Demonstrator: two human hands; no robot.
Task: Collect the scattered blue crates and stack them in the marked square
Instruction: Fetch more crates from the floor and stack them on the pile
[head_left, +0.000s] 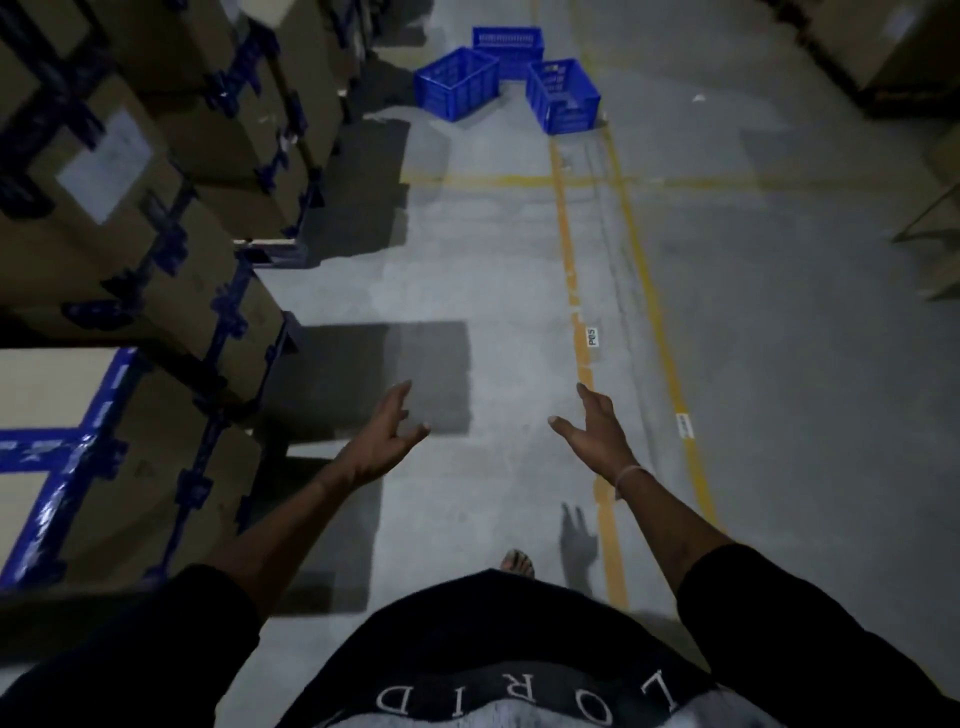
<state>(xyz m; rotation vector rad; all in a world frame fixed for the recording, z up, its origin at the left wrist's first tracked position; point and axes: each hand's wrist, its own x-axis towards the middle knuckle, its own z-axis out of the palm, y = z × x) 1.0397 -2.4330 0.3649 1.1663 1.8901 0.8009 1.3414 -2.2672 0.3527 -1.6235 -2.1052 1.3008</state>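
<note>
Three blue slatted crates stand on the grey floor far ahead. One crate (457, 88) is on the left, one crate (508, 48) is behind, and one crate (563, 96) is on the right at an angle. All three look empty and close together. My left hand (384, 436) and my right hand (597, 431) are stretched out in front of me above the floor, palms facing each other, fingers spread, holding nothing. The crates lie well beyond both hands.
Stacked cardboard boxes on blue racking (156, 218) line the left side. Yellow floor lines (571, 270) run forward and cross ahead, with a small label (592, 336) beside one. More boxes (893, 47) sit at the far right. My foot (518, 562) shows below.
</note>
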